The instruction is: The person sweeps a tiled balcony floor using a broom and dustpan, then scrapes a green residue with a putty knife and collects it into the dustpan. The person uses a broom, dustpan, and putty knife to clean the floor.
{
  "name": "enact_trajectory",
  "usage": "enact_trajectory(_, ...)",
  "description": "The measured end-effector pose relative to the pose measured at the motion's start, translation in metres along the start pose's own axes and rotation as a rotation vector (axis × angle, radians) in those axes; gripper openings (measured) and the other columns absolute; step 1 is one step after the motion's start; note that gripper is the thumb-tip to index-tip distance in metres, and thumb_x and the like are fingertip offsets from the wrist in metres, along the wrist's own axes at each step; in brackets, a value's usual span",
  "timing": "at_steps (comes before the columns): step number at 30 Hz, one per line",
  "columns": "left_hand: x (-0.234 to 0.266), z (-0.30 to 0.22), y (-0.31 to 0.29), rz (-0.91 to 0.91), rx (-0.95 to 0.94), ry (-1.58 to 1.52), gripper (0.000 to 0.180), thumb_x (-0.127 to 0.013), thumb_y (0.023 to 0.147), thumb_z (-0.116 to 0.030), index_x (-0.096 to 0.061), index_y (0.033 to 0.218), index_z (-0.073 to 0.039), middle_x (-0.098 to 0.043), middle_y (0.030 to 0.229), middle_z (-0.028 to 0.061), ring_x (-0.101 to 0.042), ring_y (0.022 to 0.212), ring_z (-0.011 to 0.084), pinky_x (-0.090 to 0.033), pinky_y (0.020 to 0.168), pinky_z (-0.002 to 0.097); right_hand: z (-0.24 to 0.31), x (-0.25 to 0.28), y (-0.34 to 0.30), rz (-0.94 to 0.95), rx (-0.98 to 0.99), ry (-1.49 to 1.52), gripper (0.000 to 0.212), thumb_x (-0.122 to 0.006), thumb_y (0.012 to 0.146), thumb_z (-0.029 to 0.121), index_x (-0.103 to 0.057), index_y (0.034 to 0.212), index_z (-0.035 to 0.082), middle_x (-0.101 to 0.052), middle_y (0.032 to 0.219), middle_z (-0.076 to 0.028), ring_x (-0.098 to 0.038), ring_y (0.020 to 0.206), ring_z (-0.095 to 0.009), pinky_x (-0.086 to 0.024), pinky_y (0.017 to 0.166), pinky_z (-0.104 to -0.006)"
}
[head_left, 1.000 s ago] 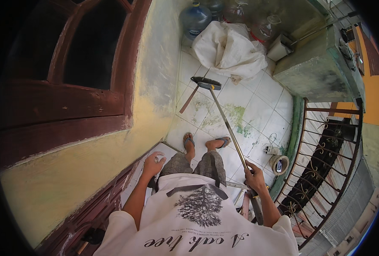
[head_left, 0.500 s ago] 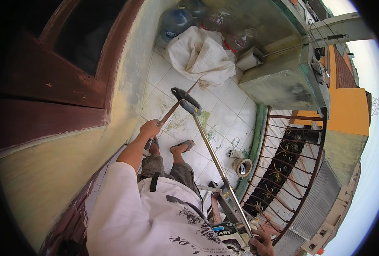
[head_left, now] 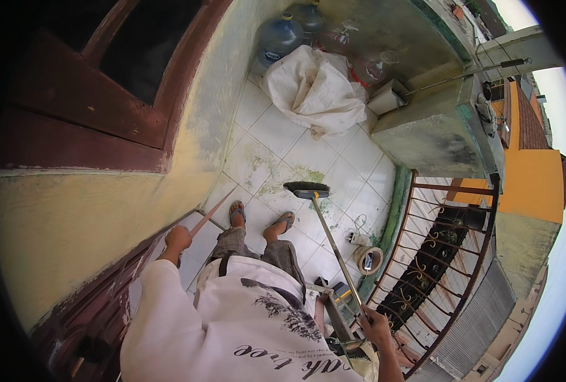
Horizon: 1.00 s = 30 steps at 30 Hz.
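Note:
My left hand (head_left: pixel 178 238) is closed round the end of a thin brown wooden stick (head_left: pixel 214 210), held out beside the yellowish wall at the left. In my right hand (head_left: pixel 377 327) is the metal handle of a broom (head_left: pixel 332 239). Its dark bristled head (head_left: pixel 307 190) is down by the tiled floor, just ahead of my sandalled feet. Stick and broom are apart from each other. The fingers of my left hand are partly hidden from view.
A crumpled white sack (head_left: pixel 315 89) and blue water jugs (head_left: pixel 281 39) stand at the far end. A dustpan (head_left: pixel 388 97) leans by a concrete block. At right are a round container (head_left: pixel 367 260), a white power strip (head_left: pixel 358 239) and a rusty railing (head_left: pixel 436 245). Stained tiles (head_left: pixel 257 162) lie between.
My left hand has drawn the stick back toward me and left, away from the broom head. The broom head has moved nearer to my feet, and my right hand has shifted up the picture.

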<state>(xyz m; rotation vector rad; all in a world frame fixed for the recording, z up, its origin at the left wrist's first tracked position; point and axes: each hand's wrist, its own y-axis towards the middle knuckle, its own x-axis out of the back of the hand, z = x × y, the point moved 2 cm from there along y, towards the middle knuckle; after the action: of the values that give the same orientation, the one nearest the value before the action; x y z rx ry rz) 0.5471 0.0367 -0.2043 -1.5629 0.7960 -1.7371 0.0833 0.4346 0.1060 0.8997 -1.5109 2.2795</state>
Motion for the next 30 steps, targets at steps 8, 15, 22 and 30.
enact_trajectory(8,-0.058,0.111,-0.127,-0.105,0.176,-0.268,0.031,-0.066,0.087,-0.031,-0.077,0.107,-0.01,-0.074,0.102,0.0204,-0.072,0.097,0.0396,-0.057,0.086,0.0482,0.101,-0.135,0.265,0.006,0.35,-0.021,0.048,-0.055,0.097,0.017,-0.053,0.144,0.007,-0.071,0.095,-0.03,-0.07,0.09,-0.045,-0.055,0.081,-0.0507)
enact_trajectory(15,-0.128,0.143,-0.243,-0.265,0.295,-0.7,0.021,-0.072,0.085,-0.015,-0.076,0.101,-0.003,-0.075,0.088,0.0155,-0.071,0.076,0.0225,-0.055,0.069,0.0366,0.238,-0.22,0.406,0.056,0.332,-0.048,0.041,-0.05,0.098,0.018,-0.055,0.137,0.007,-0.069,0.108,-0.029,-0.068,0.104,-0.046,-0.055,0.091,-0.0542)
enact_trajectory(22,-0.165,0.13,-0.295,-0.246,0.477,-0.798,0.021,-0.07,0.089,-0.014,-0.074,0.101,0.003,-0.071,0.079,0.0111,-0.065,0.066,0.0166,-0.051,0.059,0.0327,0.11,-0.248,0.374,0.182,0.368,-0.226,0.046,-0.046,0.095,0.013,-0.055,0.14,0.012,-0.07,0.106,-0.029,-0.069,0.101,-0.046,-0.055,0.088,-0.055)
enact_trajectory(30,-0.107,0.093,-0.25,-0.291,0.321,-0.745,0.02,-0.071,0.089,-0.016,-0.074,0.099,0.002,-0.072,0.079,0.0131,-0.067,0.069,0.0189,-0.053,0.064,0.0345,-0.031,-0.147,0.263,0.258,0.351,-0.403,0.049,-0.056,0.096,0.016,-0.051,0.143,0.023,-0.068,0.102,-0.024,-0.07,0.09,-0.042,-0.056,0.081,-0.0527)
